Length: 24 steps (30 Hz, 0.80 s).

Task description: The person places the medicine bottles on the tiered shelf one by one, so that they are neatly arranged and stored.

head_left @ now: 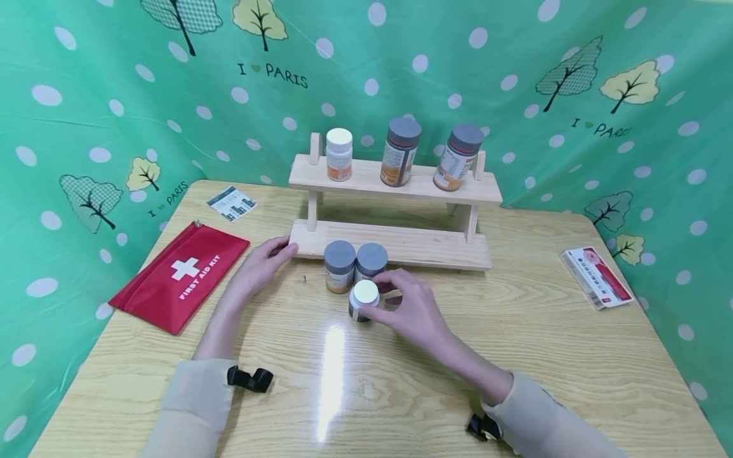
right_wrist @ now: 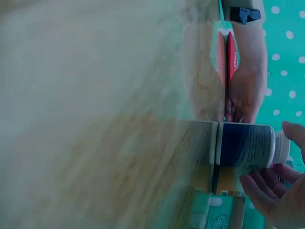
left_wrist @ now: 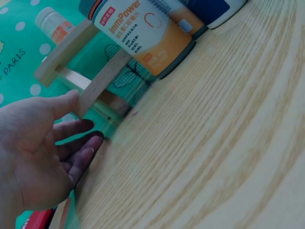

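Observation:
A small white-capped bottle (head_left: 365, 294) with a dark blue label stands on the table. My right hand (head_left: 415, 308) is around it, thumb in front and fingers behind. In the right wrist view the right hand (right_wrist: 281, 195) has its fingers by the bottle's neck and its thumb slightly apart from the cap. Two grey-lidded bottles (head_left: 340, 267) (head_left: 371, 259) stand just behind. My left hand (head_left: 260, 264) touches the left end of the lower board of the wooden shelf (head_left: 401, 245). Its thumb meets the board's end in the left wrist view; the fingers lie loosely below.
On the upper board stand a white bottle (head_left: 339, 156) and two grey-lidded bottles (head_left: 400, 152) (head_left: 458, 159). A red first aid kit pouch (head_left: 180, 277) lies at the left, near a small printed card (head_left: 231, 203). A red and white packet (head_left: 597, 278) lies at the right.

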Each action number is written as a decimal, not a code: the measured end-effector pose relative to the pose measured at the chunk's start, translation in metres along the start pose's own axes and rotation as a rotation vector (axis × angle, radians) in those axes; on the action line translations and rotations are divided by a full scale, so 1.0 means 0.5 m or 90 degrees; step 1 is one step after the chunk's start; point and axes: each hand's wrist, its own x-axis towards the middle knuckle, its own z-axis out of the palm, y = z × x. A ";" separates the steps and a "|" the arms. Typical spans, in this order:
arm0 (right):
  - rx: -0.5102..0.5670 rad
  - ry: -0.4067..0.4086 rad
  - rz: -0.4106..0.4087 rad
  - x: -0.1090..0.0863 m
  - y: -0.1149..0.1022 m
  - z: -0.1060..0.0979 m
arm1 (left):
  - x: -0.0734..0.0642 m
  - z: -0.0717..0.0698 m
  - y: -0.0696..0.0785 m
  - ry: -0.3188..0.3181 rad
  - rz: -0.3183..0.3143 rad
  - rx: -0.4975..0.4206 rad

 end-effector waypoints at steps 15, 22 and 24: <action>-0.010 0.032 -0.030 -0.005 0.000 0.008 | -0.003 0.001 0.000 -0.003 0.001 -0.007; 0.031 0.028 -0.043 -0.008 0.001 0.000 | -0.003 -0.001 -0.001 -0.001 0.007 -0.006; 0.042 0.024 -0.039 -0.009 0.000 -0.004 | -0.003 -0.001 -0.001 0.001 0.008 -0.008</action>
